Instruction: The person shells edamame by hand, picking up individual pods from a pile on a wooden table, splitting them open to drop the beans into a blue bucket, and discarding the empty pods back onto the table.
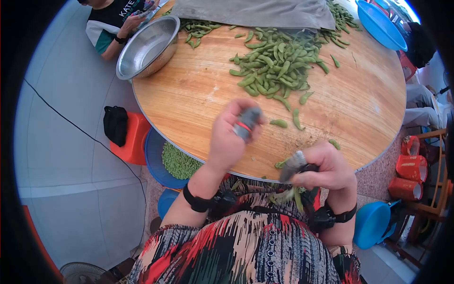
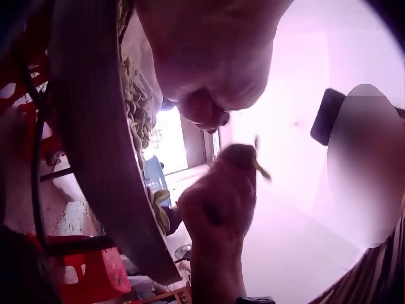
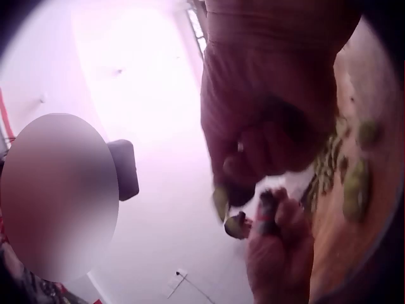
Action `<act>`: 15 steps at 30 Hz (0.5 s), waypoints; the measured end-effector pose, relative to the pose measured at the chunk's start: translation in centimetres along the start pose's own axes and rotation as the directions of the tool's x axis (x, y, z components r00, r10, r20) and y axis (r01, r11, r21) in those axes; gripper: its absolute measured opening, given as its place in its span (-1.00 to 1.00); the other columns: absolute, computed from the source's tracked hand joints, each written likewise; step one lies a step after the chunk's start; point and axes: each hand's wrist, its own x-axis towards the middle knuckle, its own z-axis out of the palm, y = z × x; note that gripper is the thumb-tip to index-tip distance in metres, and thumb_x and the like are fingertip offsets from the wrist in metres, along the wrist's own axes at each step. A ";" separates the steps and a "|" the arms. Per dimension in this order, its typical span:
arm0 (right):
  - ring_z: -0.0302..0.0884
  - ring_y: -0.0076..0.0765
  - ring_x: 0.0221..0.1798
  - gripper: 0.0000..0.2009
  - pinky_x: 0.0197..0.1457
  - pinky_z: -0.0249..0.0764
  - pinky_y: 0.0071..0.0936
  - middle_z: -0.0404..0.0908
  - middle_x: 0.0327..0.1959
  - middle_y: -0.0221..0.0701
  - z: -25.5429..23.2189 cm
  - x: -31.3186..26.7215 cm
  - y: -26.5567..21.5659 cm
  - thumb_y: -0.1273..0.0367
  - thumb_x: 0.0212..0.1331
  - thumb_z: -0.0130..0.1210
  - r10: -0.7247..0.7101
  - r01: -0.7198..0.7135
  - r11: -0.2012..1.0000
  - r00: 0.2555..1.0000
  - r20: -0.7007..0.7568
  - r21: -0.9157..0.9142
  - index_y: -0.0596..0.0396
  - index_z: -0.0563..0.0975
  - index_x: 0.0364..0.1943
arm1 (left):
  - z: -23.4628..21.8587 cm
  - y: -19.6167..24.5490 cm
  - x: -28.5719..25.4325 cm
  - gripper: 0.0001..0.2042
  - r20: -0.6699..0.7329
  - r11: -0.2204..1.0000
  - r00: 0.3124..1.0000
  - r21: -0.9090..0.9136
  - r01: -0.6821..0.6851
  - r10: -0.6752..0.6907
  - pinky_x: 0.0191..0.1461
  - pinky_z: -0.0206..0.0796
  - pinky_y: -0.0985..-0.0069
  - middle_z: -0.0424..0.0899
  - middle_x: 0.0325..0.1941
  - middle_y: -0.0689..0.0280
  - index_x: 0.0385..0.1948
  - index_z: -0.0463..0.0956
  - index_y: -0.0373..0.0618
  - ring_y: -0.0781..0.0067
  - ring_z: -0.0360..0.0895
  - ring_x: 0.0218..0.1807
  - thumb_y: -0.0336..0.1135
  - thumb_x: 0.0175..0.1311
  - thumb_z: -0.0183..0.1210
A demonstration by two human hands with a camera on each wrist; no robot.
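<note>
The right hand [image 3: 266, 120] is pinching a small green pod [image 3: 221, 201] from above, the left hand [image 3: 278, 253] is reaching up underneath, beside the round wooden table [image 3: 329, 234] scattered with green pods [image 3: 355, 190].

One round wooden table [image 1: 198, 102]; one steel bowl [image 1: 147, 47]; one grey cloth [image 1: 255, 12]; one large heap of green pods [image 1: 276, 66], too many to count; three blue basins, at far right [image 1: 378, 23], under the table edge [image 1: 156, 156], and near the floor [image 1: 373, 222]; two hands, left hand [image 1: 231, 135] and right hand [image 1: 326, 168].
</note>
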 end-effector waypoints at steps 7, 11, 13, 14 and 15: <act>0.53 -0.04 -0.43 -0.76 -0.41 0.43 -0.27 0.53 -0.52 -0.08 1.8 4.4 3.6 0.34 0.00 0.16 -0.162 -0.517 0.411 0.769 -0.618 -0.751 0.18 0.47 -0.28 | -0.7 -1.0 0.7 -0.89 -0.080 0.929 0.981 -0.344 0.139 -0.176 -0.51 0.09 0.82 0.48 -0.37 0.34 -0.23 0.38 -0.16 0.68 0.33 -0.49 -0.44 0.24 -0.03; 0.54 -0.14 -0.48 -0.78 -0.45 0.41 -0.36 0.53 -0.56 -0.16 1.9 3.7 3.6 0.37 -0.01 0.17 -0.223 -0.436 0.599 0.714 -0.663 -0.671 0.20 0.47 -0.31 | -0.1 -0.3 0.5 -0.82 0.009 0.888 0.952 -0.356 0.289 -0.306 -0.54 0.04 0.86 0.49 -0.35 0.36 -0.15 0.40 -0.18 0.72 0.32 -0.49 -0.43 0.23 0.02; 0.50 -0.32 -0.55 -0.81 -0.48 0.37 -0.45 0.52 -0.60 -0.27 2.3 3.3 2.5 0.42 -0.01 0.18 -0.099 -0.248 0.922 0.593 -0.799 -0.298 0.21 0.46 -0.35 | 0.6 -0.3 0.4 -0.83 0.055 0.838 0.935 -0.427 0.339 -0.350 -0.55 0.03 0.85 0.50 -0.37 0.37 -0.17 0.42 -0.18 0.74 0.31 -0.51 -0.43 0.21 0.05; 0.50 -0.32 -0.55 -0.81 -0.48 0.37 -0.45 0.52 -0.60 -0.27 2.5 3.1 2.2 0.42 -0.01 0.18 -0.099 -0.246 0.921 0.599 -0.794 -0.300 0.21 0.46 -0.35 | 1.0 -0.4 0.3 -0.84 0.110 0.781 0.916 -0.489 0.388 -0.386 -0.56 0.02 0.84 0.51 -0.38 0.39 -0.19 0.45 -0.17 0.76 0.30 -0.53 -0.43 0.20 0.08; 0.46 -0.41 -0.55 -0.83 -0.48 0.34 -0.50 0.51 -0.60 -0.32 2.7 2.8 1.9 0.42 0.01 0.17 -0.106 -0.256 0.911 0.614 -0.782 -0.324 0.21 0.46 -0.35 | 1.3 -0.8 0.3 -0.84 0.104 0.782 0.918 -0.493 0.382 -0.383 -0.56 0.02 0.84 0.51 -0.38 0.39 -0.19 0.45 -0.17 0.76 0.30 -0.53 -0.43 0.20 0.08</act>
